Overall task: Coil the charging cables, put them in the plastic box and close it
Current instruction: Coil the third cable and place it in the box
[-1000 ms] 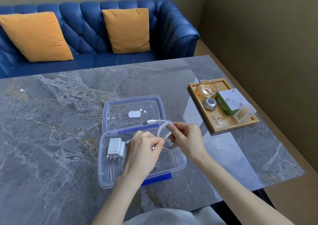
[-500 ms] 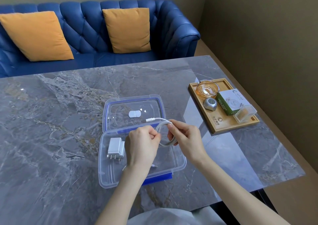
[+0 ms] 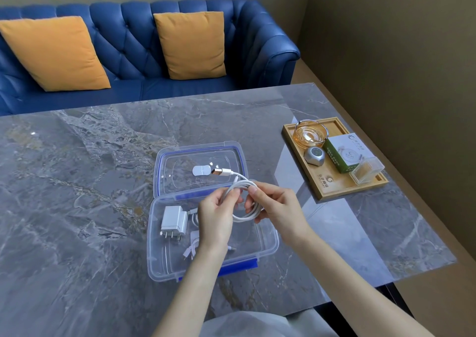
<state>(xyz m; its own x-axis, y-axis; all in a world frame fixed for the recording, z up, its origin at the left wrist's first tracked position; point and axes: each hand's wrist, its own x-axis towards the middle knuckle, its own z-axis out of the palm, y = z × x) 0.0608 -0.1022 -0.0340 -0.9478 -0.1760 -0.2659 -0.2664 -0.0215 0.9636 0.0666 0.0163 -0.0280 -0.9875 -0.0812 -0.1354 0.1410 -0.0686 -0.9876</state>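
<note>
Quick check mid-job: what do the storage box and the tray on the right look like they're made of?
Clear rectangular storage box: looks like glossy transparent plastic, table visible through it, blue latches. Shallow rectangular tan tray: seemingly matte bamboo or light wood, printed logo.

Glossy stone, clear plastic, wood and leather

The bench (image 3: 77, 182) is polished grey marble-look stone; the box (image 3: 268, 246) and lid (image 3: 159, 164) are clear smooth plastic with blue trim; the cable (image 3: 247, 214) has a smooth white sheath and metal plug; the tray (image 3: 342, 192) is matt pale wood; the sofa (image 3: 134, 53) is shiny tufted blue leather with matt cloth cushions (image 3: 54, 53).
</note>
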